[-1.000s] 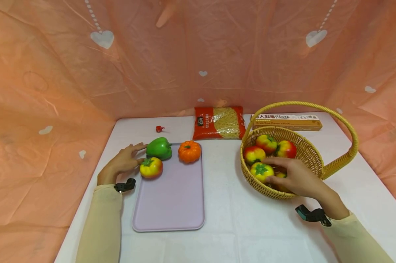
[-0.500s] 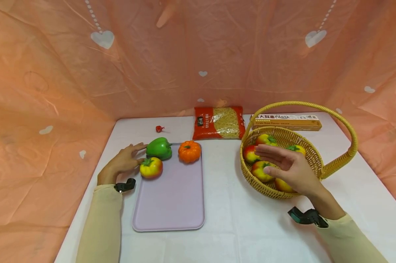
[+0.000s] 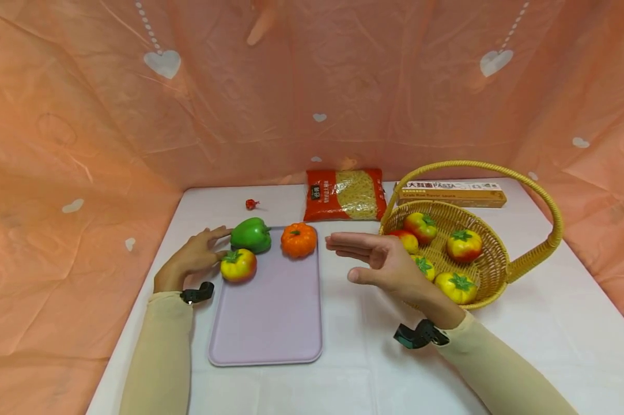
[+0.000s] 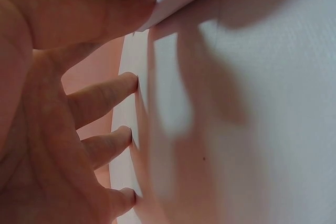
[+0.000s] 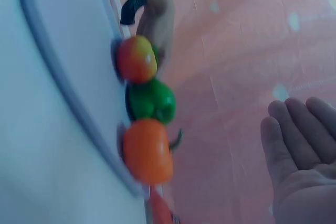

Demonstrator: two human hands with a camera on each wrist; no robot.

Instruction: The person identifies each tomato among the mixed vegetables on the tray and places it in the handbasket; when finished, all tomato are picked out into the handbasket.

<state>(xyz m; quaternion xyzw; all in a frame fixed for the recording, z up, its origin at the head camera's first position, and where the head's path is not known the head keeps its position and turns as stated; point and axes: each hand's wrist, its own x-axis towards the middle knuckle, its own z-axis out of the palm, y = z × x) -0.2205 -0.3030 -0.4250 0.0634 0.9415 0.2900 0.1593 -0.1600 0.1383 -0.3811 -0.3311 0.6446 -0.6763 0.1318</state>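
Observation:
At the left rim of the lilac tray (image 3: pixel 270 323) my left hand (image 3: pixel 195 255) rests with fingers spread. In the left wrist view its thumb (image 4: pixel 100 11) lies at the tray's edge and its other fingertips are on the white cloth. Near this hand on the tray are a green bell pepper (image 3: pixel 251 235) and a red-yellow tomato (image 3: pixel 238 266); an orange pumpkin (image 3: pixel 298 240) sits at the far right corner. My right hand (image 3: pixel 386 262) holds nothing, fingers straight and thumb apart, in the air between tray and wicker basket (image 3: pixel 490 253). Several red-yellow tomatoes (image 3: pixel 464 246) lie in the basket.
Behind stand a red bag of pasta (image 3: pixel 345 194) and a long pasta box (image 3: pixel 452 194). A small red item (image 3: pixel 251 204) lies beyond the tray. The basket's tall handle (image 3: pixel 547 202) arches up over its right side.
My right hand has lifted out of the basket and moved left, away from the tomatoes, which have shifted and rolled inside it. My left hand has stayed in place.

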